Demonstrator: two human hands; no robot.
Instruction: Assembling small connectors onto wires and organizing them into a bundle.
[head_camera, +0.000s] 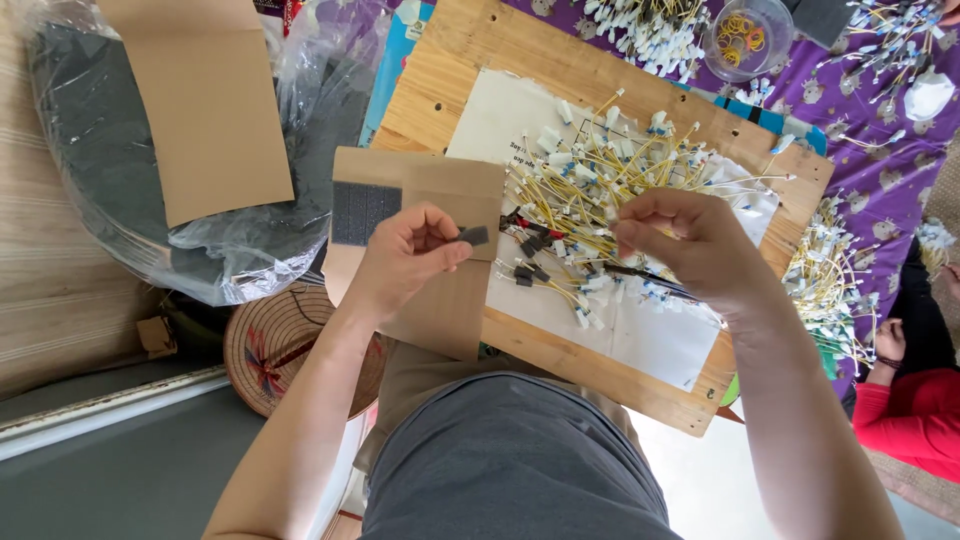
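My left hand (405, 255) pinches a small dark grey foam strip (473, 236) between thumb and fingers, just above a brown card sheet (440, 250) that carries a dark grey foam patch (364, 211). My right hand (690, 243) hovers with curled fingers over a heap of yellow wires with white connectors (610, 175), fingertips touching the wires. The heap lies on white paper (500, 120) on a wooden board (470, 50) across my lap. A few wires with dark wrapped ends (530, 272) lie between my hands.
A clear plastic bag of dark foam sheets (90, 150) with a brown card (205, 100) on top lies at left. A woven hat (285, 350) sits below it. More wire bundles (830, 290) and a clear bowl of rubber bands (745, 35) rest on purple cloth. Another person in red (915, 415) sits at right.
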